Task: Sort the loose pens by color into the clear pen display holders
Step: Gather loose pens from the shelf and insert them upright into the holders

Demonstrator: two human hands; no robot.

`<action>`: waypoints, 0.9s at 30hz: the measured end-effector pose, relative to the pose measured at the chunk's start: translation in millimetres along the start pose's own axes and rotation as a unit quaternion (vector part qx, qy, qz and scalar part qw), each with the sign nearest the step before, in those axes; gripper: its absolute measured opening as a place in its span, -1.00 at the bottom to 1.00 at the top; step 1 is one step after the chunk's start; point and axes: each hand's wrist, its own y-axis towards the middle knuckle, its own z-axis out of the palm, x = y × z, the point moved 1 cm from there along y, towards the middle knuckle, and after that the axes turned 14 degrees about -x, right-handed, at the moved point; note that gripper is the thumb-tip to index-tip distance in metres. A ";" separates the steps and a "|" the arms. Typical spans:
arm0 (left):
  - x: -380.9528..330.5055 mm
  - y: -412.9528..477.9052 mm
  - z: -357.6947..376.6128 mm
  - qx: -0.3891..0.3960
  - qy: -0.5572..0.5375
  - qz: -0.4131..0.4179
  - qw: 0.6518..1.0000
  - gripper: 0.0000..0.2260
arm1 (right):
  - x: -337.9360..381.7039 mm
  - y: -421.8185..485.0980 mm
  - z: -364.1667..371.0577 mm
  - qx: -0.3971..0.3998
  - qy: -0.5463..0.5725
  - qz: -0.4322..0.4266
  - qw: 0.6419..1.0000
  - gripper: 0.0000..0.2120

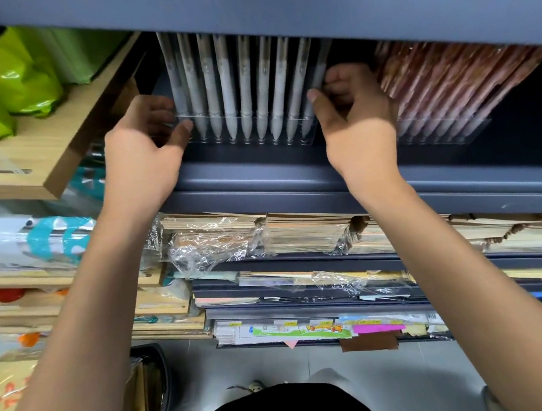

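I grip the clear holder [250, 141] of grey pens [227, 87] with left hand [143, 144] and right hand [359, 117], so I'd slide it level.

Centre pens [245, 88]: pale grey-white
Side pens [443, 82]: reddish brown
Holder [246, 131]: clear
Shelf [292, 170]: dark blue-grey
Bags [2, 75]: lime green
Floor [245, 363]: light grey

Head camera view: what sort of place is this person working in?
Probably a stationery shop: a clear holder of white pens and another of reddish-brown pens sit on a grey shelf, with shrink-wrapped stacks of notebooks on racks below.
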 end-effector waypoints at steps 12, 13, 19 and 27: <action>-8.3 1.1 0.1 -0.013 -0.026 -0.020 0.999 -0.87 | -1.5 -8.4 -1.5 -0.001 -0.001 -0.019 1.000 -0.78; -10.0 2.9 0.8 -0.015 -0.031 -0.025 0.999 -0.90 | -2.4 -9.1 -2.1 0.001 0.003 -0.018 1.000 -0.78; -14.8 10.4 2.0 -0.020 -0.054 -0.050 0.997 -0.83 | -6.3 -9.7 -1.2 -0.002 0.020 -0.009 1.000 -0.77; -13.6 6.5 3.2 -0.023 -0.062 -0.040 0.997 -0.93 | -13.3 -10.4 1.4 -0.021 0.044 -0.027 0.998 -0.81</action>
